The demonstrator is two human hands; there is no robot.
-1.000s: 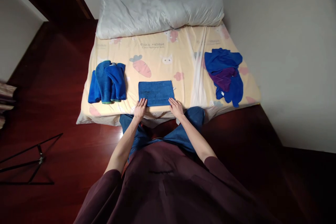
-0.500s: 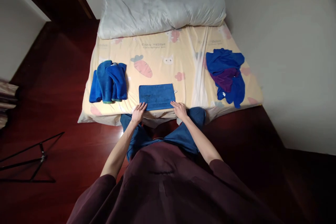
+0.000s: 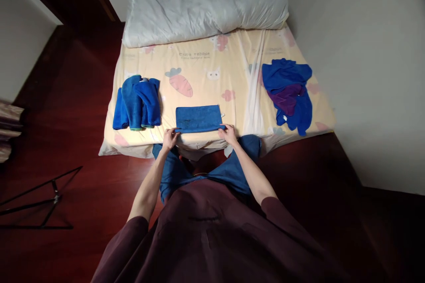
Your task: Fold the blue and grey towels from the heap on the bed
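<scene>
A blue towel (image 3: 198,117) lies folded near the front edge of the bed, a small white tag at its right side. My left hand (image 3: 170,138) pinches the near left corner of the towel. At the near right corner, my right hand (image 3: 229,134) grips the same edge between thumb and fingers. Between the two hands the near edge is lifted a little and turned over into a narrow roll.
On the bed's left side sit several rolled blue towels (image 3: 135,104). A loose heap of blue cloths (image 3: 288,75) with a purple cloth (image 3: 283,99) lies on the right. A grey-white quilt (image 3: 206,4) covers the bed's far end. Tripod legs (image 3: 55,196) stand on the floor at left.
Both hands have gone from lying on the towel's near corners to pinching them. The near edge has been raised and curled away from me.
</scene>
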